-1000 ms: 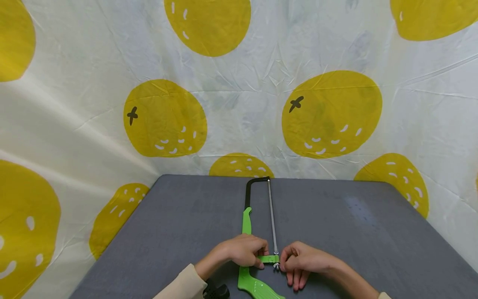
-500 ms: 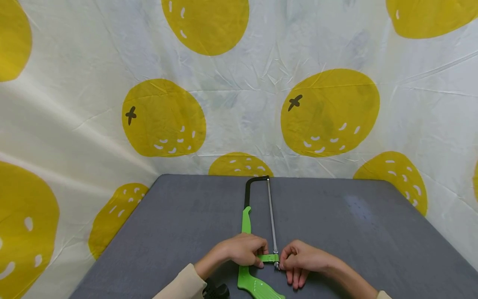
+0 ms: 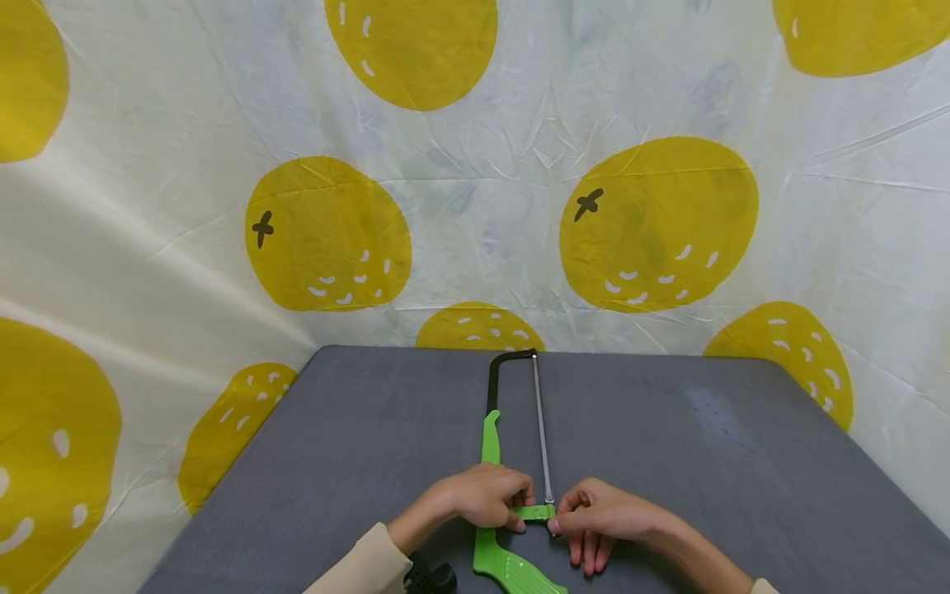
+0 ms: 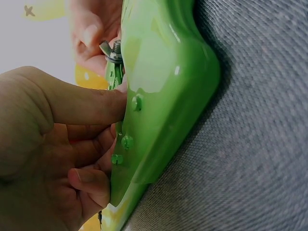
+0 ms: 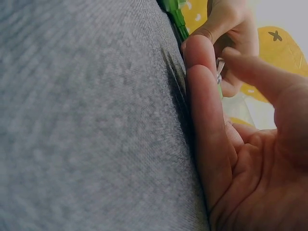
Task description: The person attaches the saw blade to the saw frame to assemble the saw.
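Observation:
A hacksaw with a green handle and black front frame lies on the grey table, its blade on the right side. My left hand grips the green frame just ahead of the handle, thumb and fingers around it in the left wrist view. At the near end of the blade, the thumb and fingers of my right hand pinch a metal wing nut on its threaded bolt. From the head the right thumb covers most of that nut. One metal wing shows beside the thumb in the right wrist view.
The grey table reaches back to a white curtain printed with big yellow fruits. A black object shows beside the left sleeve at the lower edge. The saw's black tip lies close to the table's far edge.
My right thumb has shifted left over the wing nut, which showed more plainly before. The left hand and the hacksaw stay in place.

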Available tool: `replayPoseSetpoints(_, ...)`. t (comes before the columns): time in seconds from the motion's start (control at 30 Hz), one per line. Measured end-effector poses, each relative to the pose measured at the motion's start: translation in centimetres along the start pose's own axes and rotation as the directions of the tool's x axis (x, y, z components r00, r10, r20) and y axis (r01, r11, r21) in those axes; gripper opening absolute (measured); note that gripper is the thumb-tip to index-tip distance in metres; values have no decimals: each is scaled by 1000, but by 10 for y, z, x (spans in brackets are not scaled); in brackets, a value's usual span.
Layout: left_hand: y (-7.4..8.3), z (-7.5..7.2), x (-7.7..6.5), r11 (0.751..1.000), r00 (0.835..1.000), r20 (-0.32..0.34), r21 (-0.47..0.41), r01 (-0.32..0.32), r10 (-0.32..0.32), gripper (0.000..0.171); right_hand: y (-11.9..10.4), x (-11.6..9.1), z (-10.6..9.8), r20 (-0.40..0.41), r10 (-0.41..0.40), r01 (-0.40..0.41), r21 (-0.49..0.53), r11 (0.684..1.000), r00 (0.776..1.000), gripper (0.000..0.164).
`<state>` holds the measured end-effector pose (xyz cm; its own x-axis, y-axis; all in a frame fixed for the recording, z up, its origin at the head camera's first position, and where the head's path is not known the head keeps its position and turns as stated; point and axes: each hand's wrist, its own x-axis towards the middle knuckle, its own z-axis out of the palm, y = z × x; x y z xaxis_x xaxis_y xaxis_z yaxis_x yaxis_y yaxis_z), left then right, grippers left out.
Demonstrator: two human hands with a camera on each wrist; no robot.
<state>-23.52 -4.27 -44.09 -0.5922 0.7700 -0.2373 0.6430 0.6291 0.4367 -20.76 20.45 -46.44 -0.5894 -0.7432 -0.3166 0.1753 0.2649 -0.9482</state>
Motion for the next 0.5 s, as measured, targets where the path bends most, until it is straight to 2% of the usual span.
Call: replayPoseSetpoints(0.5,-1,1,0,1000,1000,-5,13,6,-6,15,2,3,2,-22,-18,18,-3,1000,1000,31)
